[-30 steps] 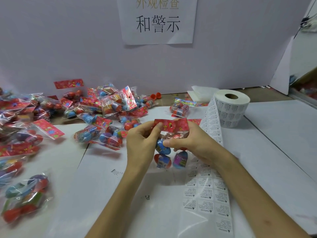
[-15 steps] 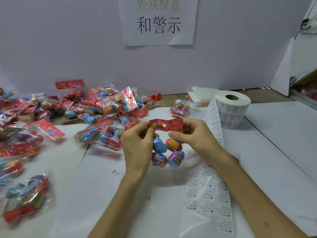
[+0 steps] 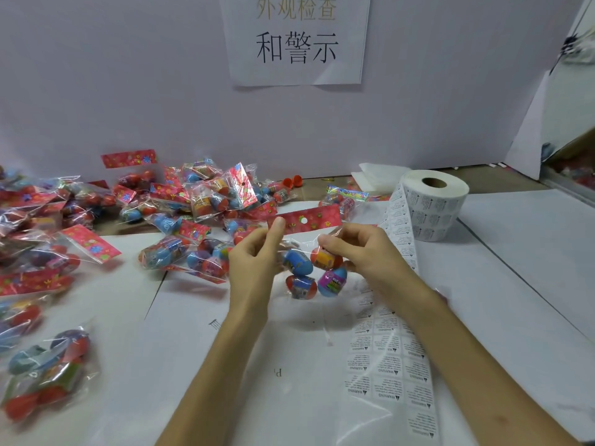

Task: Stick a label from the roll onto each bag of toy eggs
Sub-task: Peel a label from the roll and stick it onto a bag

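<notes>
- The bag of toy eggs (image 3: 309,268) has been raised and turned upright since a second ago: the red header card (image 3: 307,219) now stands clear above the hands, where before it was covered by fingers and thumbs.
- The bag is held above the table (image 3: 515,284), in front of the pile of bags (image 3: 199,204); four eggs hang below the card in clear film.
- The left hand (image 3: 254,255) is pinched on the bag's left edge, thumb tip against the card's corner; the right hand (image 3: 363,252) is pinched on the film at the right, beside the orange egg.
- No label is seen on the film facing the camera; whether one sits on the far side cannot be told. This looks like a check or a presenting of the face for sticking.
- The label roll (image 3: 434,204) stands at the right, its strip (image 3: 389,375) trailing toward the camera; "WARNING" with a triangle mark is read on each label.
- The wall sign (image 3: 297,40) reads "外观检查 和警示".
</notes>
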Motion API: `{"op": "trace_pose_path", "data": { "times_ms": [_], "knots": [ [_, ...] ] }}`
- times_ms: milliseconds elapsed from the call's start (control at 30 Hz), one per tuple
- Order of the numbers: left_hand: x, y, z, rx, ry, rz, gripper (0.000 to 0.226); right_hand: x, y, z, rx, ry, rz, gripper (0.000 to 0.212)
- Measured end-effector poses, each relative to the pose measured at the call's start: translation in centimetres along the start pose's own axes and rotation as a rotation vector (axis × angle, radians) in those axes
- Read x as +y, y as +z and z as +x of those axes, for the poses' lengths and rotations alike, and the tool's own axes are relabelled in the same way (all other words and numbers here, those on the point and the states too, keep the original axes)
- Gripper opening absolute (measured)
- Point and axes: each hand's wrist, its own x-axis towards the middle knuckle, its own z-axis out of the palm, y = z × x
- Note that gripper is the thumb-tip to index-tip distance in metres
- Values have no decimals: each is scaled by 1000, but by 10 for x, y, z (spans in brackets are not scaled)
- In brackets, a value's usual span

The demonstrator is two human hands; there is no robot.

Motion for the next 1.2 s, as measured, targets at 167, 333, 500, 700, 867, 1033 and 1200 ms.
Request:
{"op": "trace_pose_path", "data": {
  "times_ms": [167,333,500,700,867,1033,1200],
  "knots": [
    [-1,0,-2,-227,-224,26,23,1,-1,0,70,-14,32,15],
    [1,-2,-1,-215,-229,6,16,-1,0,-1,91,-35,1,7],
    [0,-2,0,-204,-285,-58,16,-3,2,-3,85,-39,-23,8],
    [-4,-6,3,-221,-268,-82,20,-9,1,-5,-9,-20,-17,4],
    [-5,-6,3,-223,-281,-84,18,-7,1,-5,36,-29,-92,2],
    [-9,-1,2,-123,-96,68,9,-8,1,-6,126,-43,-80,11],
    [-11,0,-2,-56,287,310,22,-10,-2,-4,268,-28,37,4]
  ]
}}
